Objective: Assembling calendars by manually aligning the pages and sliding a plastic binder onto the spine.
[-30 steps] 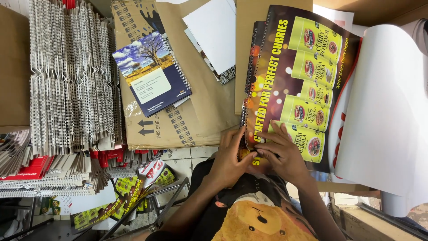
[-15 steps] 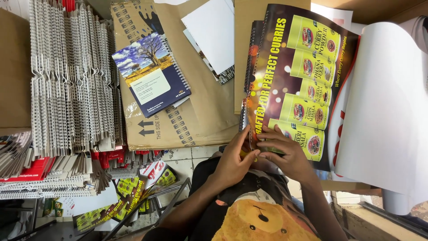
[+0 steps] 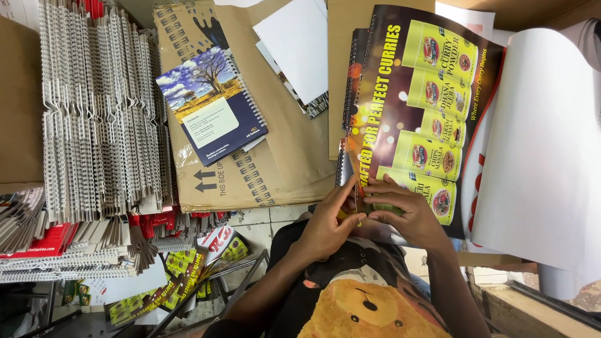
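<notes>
**Loose wire at the near corner**

You are pinching the near end of the dark printed calendar (image 3: 413,119) with both hands: left hand (image 3: 328,222) closed on the wire spine (image 3: 344,166), right hand (image 3: 407,213) pressing the bottom edge. It is lying over your lap and the cardboard box (image 3: 282,150), long axis running away from you, spine leftward. The wire may be, as far as I can tell, slipping from the punched holes, snagging pages.
</notes>
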